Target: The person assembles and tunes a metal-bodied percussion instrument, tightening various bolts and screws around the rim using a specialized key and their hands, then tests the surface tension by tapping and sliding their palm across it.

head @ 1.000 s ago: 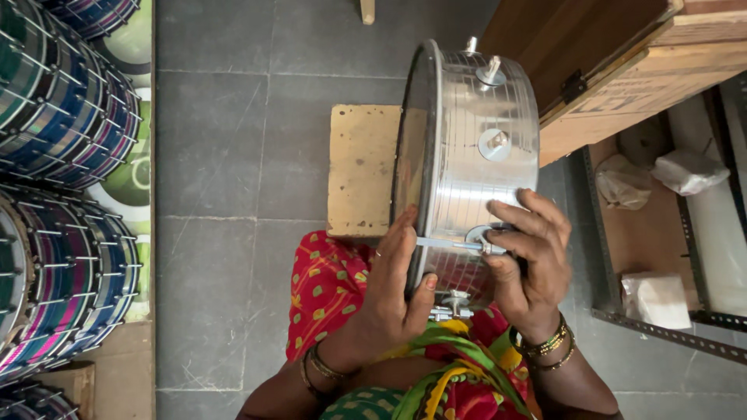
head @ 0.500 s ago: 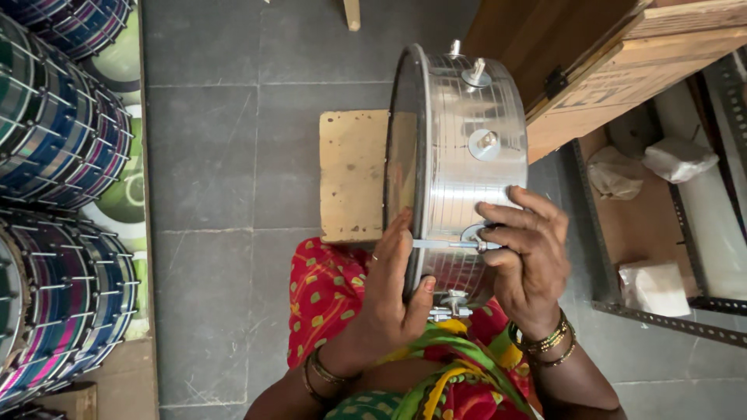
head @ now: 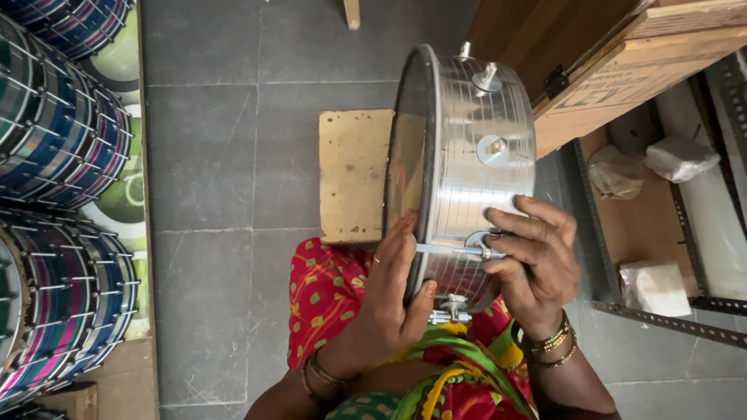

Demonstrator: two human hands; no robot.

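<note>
Drum shell (head: 475, 179) of shiny ribbed metal stands on edge over the person's lap, above the grey tiled floor (head: 233, 155). Left hand (head: 389, 303) clasps its dark rim; right hand (head: 537, 264) pinches a thin tension rod (head: 451, 250) against the side. Striped finished drums (head: 54, 140) are stacked by the floor's left edge.

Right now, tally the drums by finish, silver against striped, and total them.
Silver drum, held by left hand and right hand: 1
Striped drums, stacked at left: 3 in view
Total: 4
</note>
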